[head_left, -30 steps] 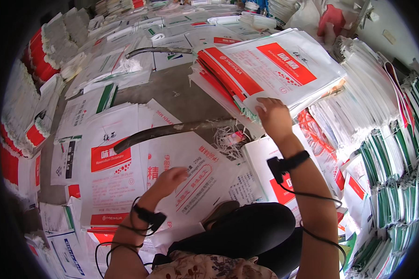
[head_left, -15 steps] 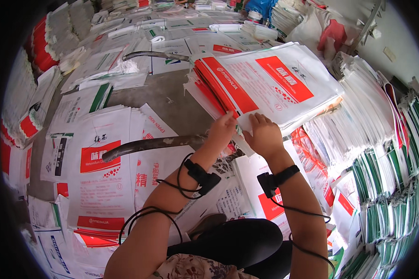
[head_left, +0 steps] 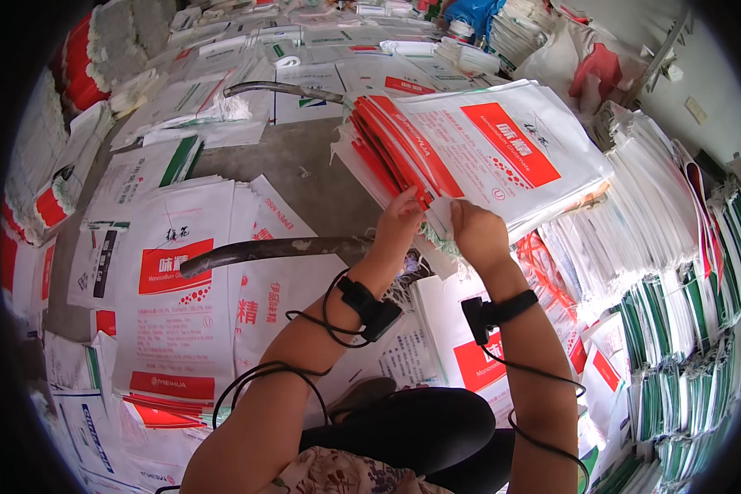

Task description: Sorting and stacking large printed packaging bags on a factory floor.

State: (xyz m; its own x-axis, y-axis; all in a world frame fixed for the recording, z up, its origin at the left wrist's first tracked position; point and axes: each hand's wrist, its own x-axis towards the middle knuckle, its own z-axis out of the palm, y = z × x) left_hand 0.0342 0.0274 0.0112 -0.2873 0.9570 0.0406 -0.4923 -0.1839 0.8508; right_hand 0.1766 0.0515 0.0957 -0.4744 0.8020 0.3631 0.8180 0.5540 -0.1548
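In front of me lies a stack of flat white sacks (head_left: 436,115) with red printed panels. The sacks' red left edges are fanned apart. My left hand (head_left: 398,221) is closed at the near left corner of the stack, its fingertips pinching sack edges. Just to its right, my right hand (head_left: 479,234) is closed, thumb and fingers pinching the near edge of the top sack. Its curled fingertips are partly hidden. Both wrists wear black straps with small boxes and cables.
Another pile of white-and-red sacks (head_left: 173,305) lies at left, with a dark curved bar (head_left: 280,249) reaching over it. A second curved bar (head_left: 284,87) stands farther back. Tall bundles of folded sacks (head_left: 675,305) line the right side. Grey floor (head_left: 296,165) shows between.
My right hand has gone from lying on the top sack with fingers extended to a closed pinch at its edge. The sacks' red edges have spread apart, and the view has shifted slightly.
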